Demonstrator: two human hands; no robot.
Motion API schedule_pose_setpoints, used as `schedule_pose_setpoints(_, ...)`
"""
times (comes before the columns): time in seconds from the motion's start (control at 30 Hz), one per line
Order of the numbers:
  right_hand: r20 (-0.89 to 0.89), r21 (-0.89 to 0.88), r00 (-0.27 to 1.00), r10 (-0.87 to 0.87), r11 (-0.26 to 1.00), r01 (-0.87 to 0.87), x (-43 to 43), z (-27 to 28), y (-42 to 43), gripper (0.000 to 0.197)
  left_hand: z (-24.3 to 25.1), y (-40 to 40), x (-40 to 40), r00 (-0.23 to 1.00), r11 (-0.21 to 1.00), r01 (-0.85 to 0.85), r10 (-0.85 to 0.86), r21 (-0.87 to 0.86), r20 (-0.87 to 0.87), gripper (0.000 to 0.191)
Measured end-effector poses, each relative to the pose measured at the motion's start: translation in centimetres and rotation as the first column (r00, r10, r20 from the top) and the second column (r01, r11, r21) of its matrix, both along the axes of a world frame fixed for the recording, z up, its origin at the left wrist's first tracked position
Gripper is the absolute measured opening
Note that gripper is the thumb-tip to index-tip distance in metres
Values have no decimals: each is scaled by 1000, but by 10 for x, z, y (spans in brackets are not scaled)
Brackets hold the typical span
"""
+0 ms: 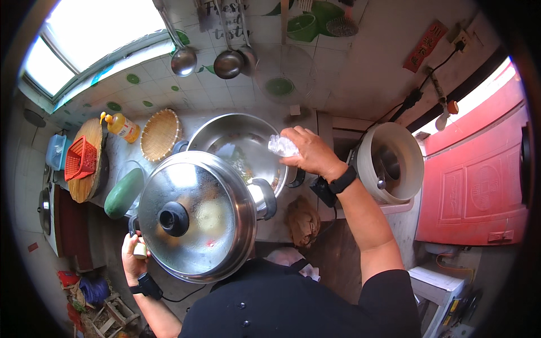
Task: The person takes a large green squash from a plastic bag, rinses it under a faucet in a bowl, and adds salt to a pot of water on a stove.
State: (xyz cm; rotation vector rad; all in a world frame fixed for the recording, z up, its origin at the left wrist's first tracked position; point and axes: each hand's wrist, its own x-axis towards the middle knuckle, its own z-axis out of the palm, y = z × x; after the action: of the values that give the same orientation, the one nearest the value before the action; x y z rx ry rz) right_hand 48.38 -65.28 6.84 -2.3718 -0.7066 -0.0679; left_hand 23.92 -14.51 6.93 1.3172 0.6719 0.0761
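My right hand grips a small clear plastic bottle, tipped with its open mouth to the left above a wide steel pan. Some liquid and small bits of food lie in that pan. Nearer to me is a lidded steel pot, which hides part of the pan. Its glass lid has a black knob, and pale and orange-brown food shows blurred through it. My left hand holds a small pale cap, its fingertips by the pot's left handle.
Left on the counter are a green gourd-like vegetable, a wicker basket, a yellow pump bottle and a red plastic basket. Ladles hang behind. A pale bucket holding a dipper stands right, near a brown bag.
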Motion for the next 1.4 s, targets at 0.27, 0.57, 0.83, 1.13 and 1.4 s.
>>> schedule_pose_setpoints(0.27,10,96,1000,-3,995,2,1,9,2,58,5,-4,7,999,999,-15,17,50,-46,20)
schedule_pose_setpoints(0.57,-20,195,999,42,980,-38,-2,20,10,56,14,-14,10,998,998,-27,29,50,-57,19)
schedule_pose_setpoints(0.83,-85,38,996,6,999,-2,-1,-3,2,56,11,-11,10,999,998,-11,13,59,-31,19)
schedule_pose_setpoints(1.13,-195,367,981,-15,926,87,-11,13,7,57,13,-14,10,1000,997,0,1,72,-19,19)
schedule_pose_setpoints(1.4,-380,865,874,302,450,221,-65,10,8,68,9,-11,9,1000,998,-1,1,58,-2,20)
